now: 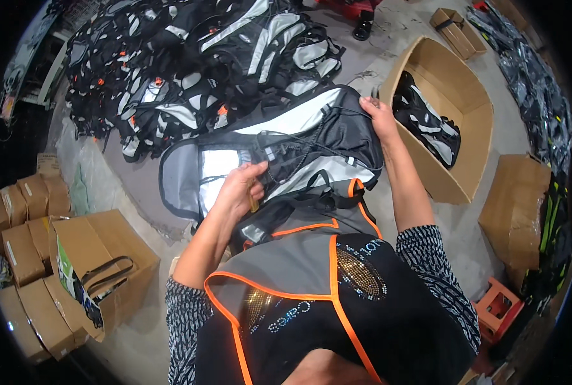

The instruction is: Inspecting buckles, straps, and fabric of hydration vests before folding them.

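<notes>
A black, grey and white backpack (286, 151) lies across in front of me, its dark elastic cords criss-crossing the front. At its left end a grey flap (180, 183) hangs beside a shiny silver-white panel (218, 167). My right hand (379, 117) grips the pack's far right edge, thumb on top. Over the front panel, close to the cords, my left hand (242, 187) is closed. A small yellowish piece shows below its fingers, too little to name. Straps and a buckle hang at the near side, against my grey apron (286, 263) with orange trim.
A large heap of similar backpacks (189, 70) covers the floor ahead. At right stands an open carton (481, 122) with a pack inside. Brown boxes (32, 250) are stacked at left, near another carton (125, 247). A red stool (497, 308) stands at lower right.
</notes>
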Available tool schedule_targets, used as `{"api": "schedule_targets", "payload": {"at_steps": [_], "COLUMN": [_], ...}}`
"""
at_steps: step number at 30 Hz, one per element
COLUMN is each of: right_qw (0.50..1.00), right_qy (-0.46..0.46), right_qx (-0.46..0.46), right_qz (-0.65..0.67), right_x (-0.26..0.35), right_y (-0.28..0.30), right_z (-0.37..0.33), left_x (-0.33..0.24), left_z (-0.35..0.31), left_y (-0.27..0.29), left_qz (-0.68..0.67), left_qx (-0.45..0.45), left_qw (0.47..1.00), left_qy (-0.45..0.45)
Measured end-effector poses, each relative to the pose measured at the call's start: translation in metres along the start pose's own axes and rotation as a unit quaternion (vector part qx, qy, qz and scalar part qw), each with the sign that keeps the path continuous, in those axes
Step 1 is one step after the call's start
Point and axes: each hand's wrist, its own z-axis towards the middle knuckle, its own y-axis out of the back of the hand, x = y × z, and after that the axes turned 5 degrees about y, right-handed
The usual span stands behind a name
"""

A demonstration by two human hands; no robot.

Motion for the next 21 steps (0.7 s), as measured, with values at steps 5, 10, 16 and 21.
{"api": "schedule_targets", "payload": {"at_steps": [5,10,16,21], "right_qw": [0.999,0.995,0.987,0.992], "right_qy": [-0.028,-0.053,-0.129,-0.100], "right_qx": [0.024,0.077,0.091,0.045], "right_qz": [-0.017,0.041,0.027,-0.062], "right_x": [0.013,-0.004,-0.028,-0.031], "right_y": [-0.008,-0.006,-0.012,-0.003], "right_z": [0.003,0.009,0.012,0.000], "left_x": [-0.009,-0.012,-0.005,0.003], "left_z": [-0.005,-0.018,-0.009,0.001], "left_y": [0.015,-0.010,0.000,0.008], "left_qz": [0.035,0.029,0.009,-0.034], "left_qx": [0.153,0.219,0.221,0.183], "left_qw": [0.984,0.975,0.975,0.981], "left_qy": [0.079,0.005,-0.028,-0.057]}}
